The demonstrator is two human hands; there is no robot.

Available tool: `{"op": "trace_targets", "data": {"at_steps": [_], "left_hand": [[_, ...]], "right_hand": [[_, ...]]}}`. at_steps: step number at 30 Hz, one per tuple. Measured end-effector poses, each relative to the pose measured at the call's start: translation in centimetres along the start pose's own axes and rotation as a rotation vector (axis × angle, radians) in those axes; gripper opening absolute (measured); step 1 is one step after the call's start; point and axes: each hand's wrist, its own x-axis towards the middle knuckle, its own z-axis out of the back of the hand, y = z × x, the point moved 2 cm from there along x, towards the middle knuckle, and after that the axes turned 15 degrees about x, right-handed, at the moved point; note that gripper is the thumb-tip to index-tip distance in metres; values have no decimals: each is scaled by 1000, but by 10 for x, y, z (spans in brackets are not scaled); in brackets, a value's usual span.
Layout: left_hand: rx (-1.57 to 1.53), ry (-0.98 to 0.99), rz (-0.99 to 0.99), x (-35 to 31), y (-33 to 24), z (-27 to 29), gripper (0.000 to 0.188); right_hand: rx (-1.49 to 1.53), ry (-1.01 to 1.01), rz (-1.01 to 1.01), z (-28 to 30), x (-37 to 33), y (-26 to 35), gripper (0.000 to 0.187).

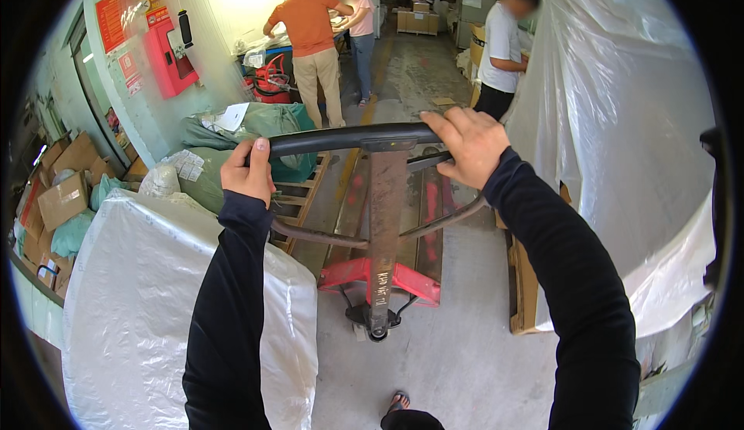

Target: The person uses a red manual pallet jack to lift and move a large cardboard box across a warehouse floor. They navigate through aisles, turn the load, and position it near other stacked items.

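My left hand (248, 171) is wrapped round the left end of the black handle bar (341, 139) of a pallet jack. At the bar's other end, my right hand (470, 146) is closed round the grip, beside a small lever (428, 160). A worn, rusty shaft (386, 217) runs down from the bar to the red base (353, 273) of the pallet jack. Its forks (431, 221) stretch away from me along the floor, partly hidden behind the handle. Long black sleeves cover both my forearms.
Plastic-covered stacks stand close on the left (167, 275) and right (620, 135), the right one on a wooden pallet (524, 290). Green sacks (291, 120) lie on another pallet (298, 205). Ahead, three people stand along the aisle (418, 66). Cardboard boxes (66, 200) are piled far left.
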Motion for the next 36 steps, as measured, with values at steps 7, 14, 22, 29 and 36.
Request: {"op": "trace_targets", "data": {"at_steps": [7,14,22,29,36], "left_hand": [[92,-26,-28,132,76,-75,52],[-103,52,35,271,168,-186,49],[6,109,-87,382,214,-325,56],[63,137,-184,488,256,-445,56],[-189,244,29,597,303,-578,57]], "right_hand": [[-5,175,-112,-67,74,-84,75],[-69,168,-105,-123,126,-171,81],[-98,205,-207,-183,166,-313,89],[-161,167,-220,-250,192,-446,84],[-170,148,-243,-329,222,-601,81]]}}
